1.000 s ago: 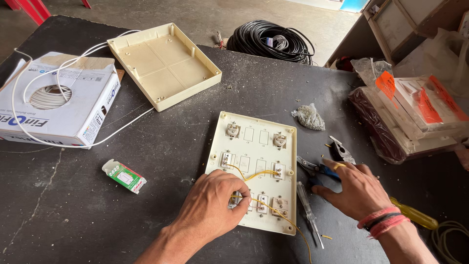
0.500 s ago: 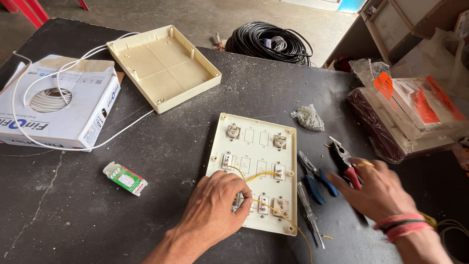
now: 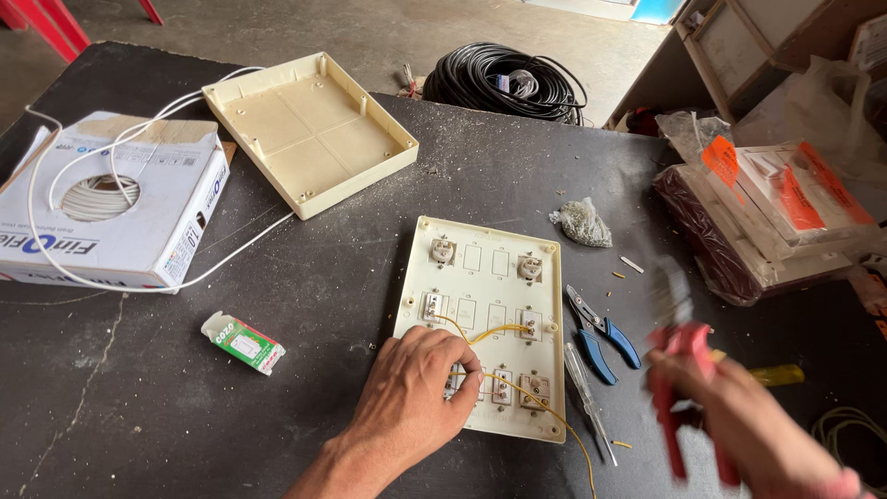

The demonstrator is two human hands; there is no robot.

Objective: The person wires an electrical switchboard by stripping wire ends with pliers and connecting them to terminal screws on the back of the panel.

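A cream switch plate (image 3: 480, 277) lies face down on the dark table, with sockets and switch backs fitted and a yellow wire (image 3: 499, 331) looped across it. My left hand (image 3: 416, 397) rests on the plate's lower left part, fingertips at a switch near the wire. My right hand (image 3: 739, 420), blurred by motion, holds red-handled pliers (image 3: 679, 370) to the right of the plate. Blue-handled pliers (image 3: 601, 333) and a thin tester screwdriver (image 3: 587, 393) lie on the table between the plate and my right hand.
A cream box back (image 3: 309, 129) lies at the top centre. A white wire carton (image 3: 111, 203) with loose white wire stands at left. A small green packet (image 3: 242, 342), a bag of screws (image 3: 582, 222), a black cable coil (image 3: 508, 83) and wrapped boxes (image 3: 767, 212) surround the area.
My right hand has picked the red-handled pliers up off the table and swung them rightward, away from the plate. My left hand has stayed on the plate.
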